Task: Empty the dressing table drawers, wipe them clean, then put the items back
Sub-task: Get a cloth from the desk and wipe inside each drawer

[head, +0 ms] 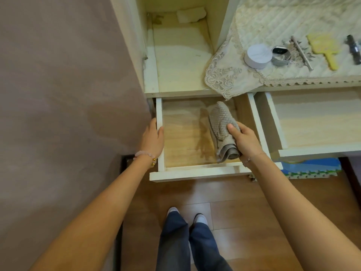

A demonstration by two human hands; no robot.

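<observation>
The left drawer [160,147] of the cream dressing table is pulled out, with a bare wooden floor showing wet streaks. My right hand [245,140] holds a folded grey cloth [222,126] that rests on the drawer floor toward its right side. My left hand [153,138] grips the drawer's left wall. A second drawer [273,118] stands open to the right, nothing lying in it. On the lace cover [224,79] of the tabletop lie a white round jar [257,55], a silver tin [281,55], a metal stick [301,52], a yellow hand mirror [325,49] and a dark clip [353,48].
An open cubby [181,61] above the left drawer holds a white crumpled cloth [191,14] at the back. A mauve wall [68,85] runs along the left. Foam puzzle mats [310,169] lie under the right drawer. My legs and shoes [187,218] stand on the wooden floor.
</observation>
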